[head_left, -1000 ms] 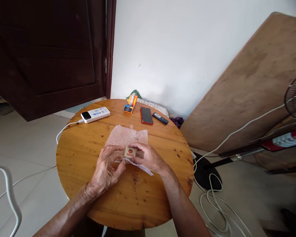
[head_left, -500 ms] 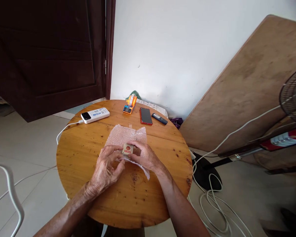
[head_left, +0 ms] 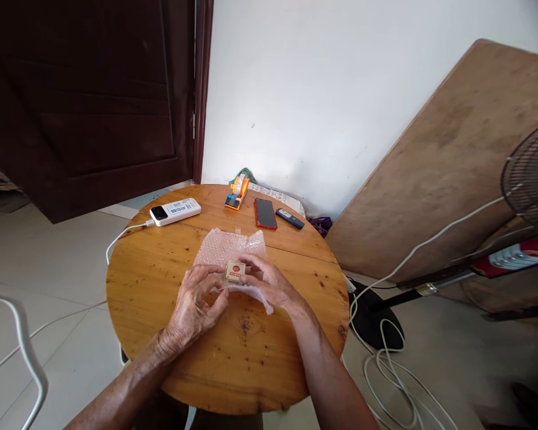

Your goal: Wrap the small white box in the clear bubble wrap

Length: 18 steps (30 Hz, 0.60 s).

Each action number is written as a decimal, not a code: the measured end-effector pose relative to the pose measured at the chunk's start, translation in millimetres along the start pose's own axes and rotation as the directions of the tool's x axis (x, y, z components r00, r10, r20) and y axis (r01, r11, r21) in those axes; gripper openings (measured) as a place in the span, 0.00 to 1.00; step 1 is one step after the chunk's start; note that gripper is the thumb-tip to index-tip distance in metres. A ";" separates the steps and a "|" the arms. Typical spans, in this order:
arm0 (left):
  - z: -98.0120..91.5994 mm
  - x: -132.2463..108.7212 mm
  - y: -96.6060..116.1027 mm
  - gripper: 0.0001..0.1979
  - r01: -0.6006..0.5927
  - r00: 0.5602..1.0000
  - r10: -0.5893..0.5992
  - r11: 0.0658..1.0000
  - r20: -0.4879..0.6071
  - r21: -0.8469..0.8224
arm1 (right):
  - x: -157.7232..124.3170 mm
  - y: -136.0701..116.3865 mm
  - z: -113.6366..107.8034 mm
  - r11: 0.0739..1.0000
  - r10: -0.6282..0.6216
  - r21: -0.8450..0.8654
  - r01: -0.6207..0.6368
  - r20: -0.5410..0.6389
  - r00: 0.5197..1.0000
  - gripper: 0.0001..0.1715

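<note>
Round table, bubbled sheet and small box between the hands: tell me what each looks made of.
Round table: wood, probably varnished; grain, dark knots and a soft sheen show.
Bubbled sheet: see-through, likely thin plastic; its dimples catch the light.
Small box: perhaps printed card, given its pale face with red markings, but too small to be sure.

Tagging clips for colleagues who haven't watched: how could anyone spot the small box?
On the round wooden table, find the bubble wrap sheet. Over its near part, between the left hand and right hand, is the small box. Its squarish beige top with a round red emblem sets it apart from the longer red-edged smartphone.
</note>
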State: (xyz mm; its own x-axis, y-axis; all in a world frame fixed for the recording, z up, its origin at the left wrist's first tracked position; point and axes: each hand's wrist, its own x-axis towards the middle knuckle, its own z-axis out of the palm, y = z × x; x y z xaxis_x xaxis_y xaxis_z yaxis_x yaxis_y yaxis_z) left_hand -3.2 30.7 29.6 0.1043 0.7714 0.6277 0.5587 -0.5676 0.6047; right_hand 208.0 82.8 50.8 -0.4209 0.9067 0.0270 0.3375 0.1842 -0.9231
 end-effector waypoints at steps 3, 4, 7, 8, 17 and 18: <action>3.2 2.4 -3.7 0.04 0.048 0.999 -0.048 0.999 -0.004 0.003 | -15.3 -10.0 -19.5 0.990 -0.025 0.141 0.021 0.031 0.999 0.31; 4.2 4.4 -4.3 0.04 0.058 0.998 -0.058 0.998 0.003 0.012 | -21.3 -13.7 -25.1 0.982 -0.045 0.187 0.032 0.067 0.997 0.34; 6.3 15.5 -3.7 0.04 0.066 0.997 -0.069 0.996 0.044 0.062 | -35.8 -20.5 -30.2 0.975 -0.029 0.223 0.000 0.127 0.991 0.46; 6.8 20.9 -3.1 0.04 0.067 0.995 -0.071 0.995 0.065 0.074 | -38.3 -20.8 -27.6 0.979 -0.010 0.201 -0.010 0.100 0.995 0.47; 18.4 60.5 -11.3 0.03 0.390 0.880 -0.393 0.918 0.266 0.066 | -16.6 -3.8 6.2 0.982 0.106 0.178 -0.061 -0.256 0.961 0.16; 20.5 60.8 -14.3 0.03 0.399 0.877 -0.393 0.916 0.276 0.036 | -14.3 -0.7 7.2 0.975 0.118 0.211 -0.065 -0.251 0.961 0.17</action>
State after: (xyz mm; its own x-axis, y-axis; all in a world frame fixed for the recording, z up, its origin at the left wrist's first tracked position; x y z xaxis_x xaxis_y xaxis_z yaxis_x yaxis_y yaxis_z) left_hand 12.0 91.6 49.1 0.0990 0.9792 0.1772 0.5834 -0.2014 0.7869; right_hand 207.7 67.0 48.3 -0.1531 0.9881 0.0131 0.1788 0.0408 -0.9830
